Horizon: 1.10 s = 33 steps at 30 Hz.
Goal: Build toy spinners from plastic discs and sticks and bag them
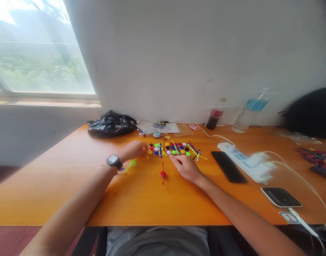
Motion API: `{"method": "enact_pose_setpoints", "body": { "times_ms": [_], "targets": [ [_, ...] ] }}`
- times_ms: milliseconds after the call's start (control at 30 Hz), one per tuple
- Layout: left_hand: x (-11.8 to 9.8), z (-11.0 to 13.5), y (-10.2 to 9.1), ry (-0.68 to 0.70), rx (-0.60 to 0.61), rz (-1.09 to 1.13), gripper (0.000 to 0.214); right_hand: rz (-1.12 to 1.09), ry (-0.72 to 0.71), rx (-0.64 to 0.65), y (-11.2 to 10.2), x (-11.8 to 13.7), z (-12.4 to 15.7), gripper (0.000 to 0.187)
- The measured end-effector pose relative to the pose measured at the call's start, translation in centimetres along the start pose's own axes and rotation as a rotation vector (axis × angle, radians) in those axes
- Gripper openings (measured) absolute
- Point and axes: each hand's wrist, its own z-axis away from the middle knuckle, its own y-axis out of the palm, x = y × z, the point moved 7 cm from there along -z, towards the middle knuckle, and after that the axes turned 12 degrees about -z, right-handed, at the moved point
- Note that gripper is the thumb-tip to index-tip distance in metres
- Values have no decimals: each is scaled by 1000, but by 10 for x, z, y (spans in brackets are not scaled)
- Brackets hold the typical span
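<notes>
A cluster of small coloured discs and thin coloured sticks (173, 148) lies on the orange table (72, 185). My left hand (135, 150), with a black watch on the wrist, reaches to the cluster's left edge, fingers curled in a pinch over a yellow piece. My right hand (186, 167) rests just in front of the cluster, fingers bent and close to the discs; what they hold, if anything, is hidden. A red disc on a red stick (163, 174) lies between my hands. A green disc on a stick (131, 164) lies by my left wrist.
A black plastic bag (111, 124), small packets, a dark drink bottle (213, 119) and a water bottle (249, 113) line the wall. A black phone (228, 166), a white power strip (245, 161), a second charging phone (280, 196) and a black bag (312, 112) lie at right.
</notes>
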Motion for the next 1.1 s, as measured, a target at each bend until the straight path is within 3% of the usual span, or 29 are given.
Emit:
{"method": "enact_pose_setpoints", "body": {
  "times_ms": [467, 767, 1100],
  "targets": [
    [-2, 1, 0, 31, -15, -20, 20, 18, -28, 5, 2, 0, 0, 58],
    [13, 3, -4, -48, 10, -74, 18, 12, -29, 18, 3, -2, 1, 56],
    [-13, 6, -9, -14, -8, -237, 22, 46, -35, 13, 3, -1, 0, 56]
  ]
}}
